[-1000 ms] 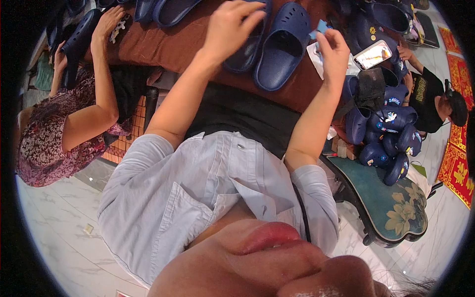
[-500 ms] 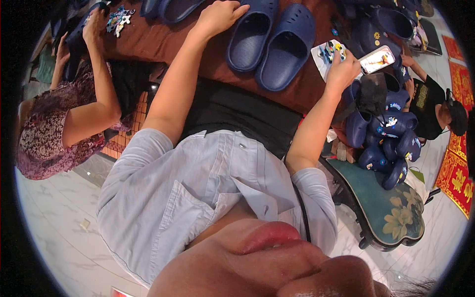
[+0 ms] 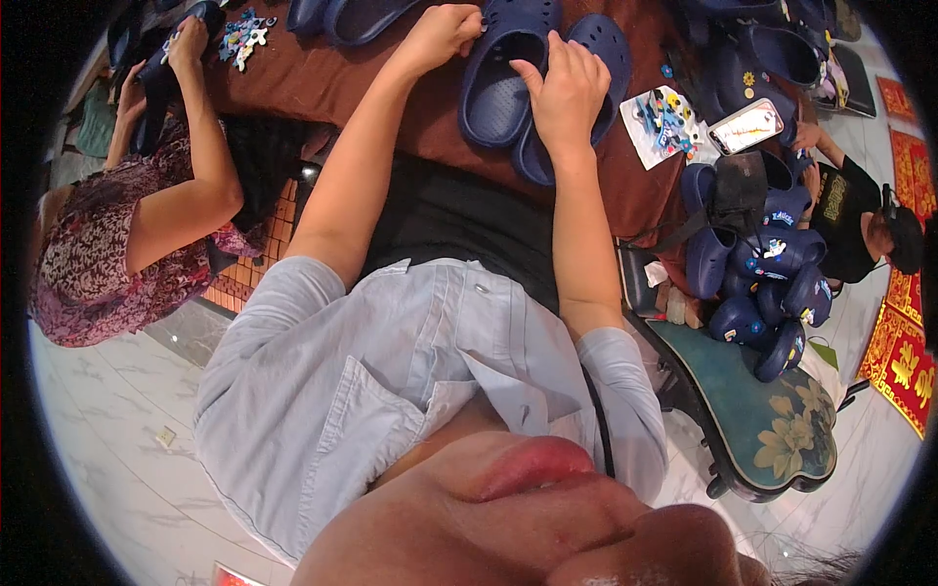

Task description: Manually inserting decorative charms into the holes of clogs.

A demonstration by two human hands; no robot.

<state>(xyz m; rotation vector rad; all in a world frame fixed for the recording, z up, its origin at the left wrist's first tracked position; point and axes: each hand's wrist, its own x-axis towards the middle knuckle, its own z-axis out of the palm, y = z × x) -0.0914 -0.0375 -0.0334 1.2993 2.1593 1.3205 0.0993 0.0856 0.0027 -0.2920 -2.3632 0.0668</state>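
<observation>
A pair of navy clogs stands in front of me: the left clog [image 3: 493, 93] with its opening in view, and the right clog [image 3: 614, 63], partly hidden behind my right hand [image 3: 567, 93]. That hand is open, thumb apart from the fingers, over the inner sides of both clogs. My left hand [image 3: 440, 41] is closed beside the left clog's front, fingertips pinched at its edge. A tiny dark thing shows at those fingertips, too small to name. A white sheet with colourful shoe charms [image 3: 666, 125] lies right of the clogs.
A lit phone [image 3: 746, 127] lies beside the charms. Decorated clogs [image 3: 777, 249] are piled at the right, above a green stool [image 3: 752, 420]. Another person [image 3: 186, 195] handles a clog at the left, near loose charms [image 3: 246, 39]. A person in black [image 3: 845, 210] is at the far right.
My right hand has left the charms sheet and moved left over the clogs. My left hand's fingers have curled in beside the left clog, which sits slightly farther right.
</observation>
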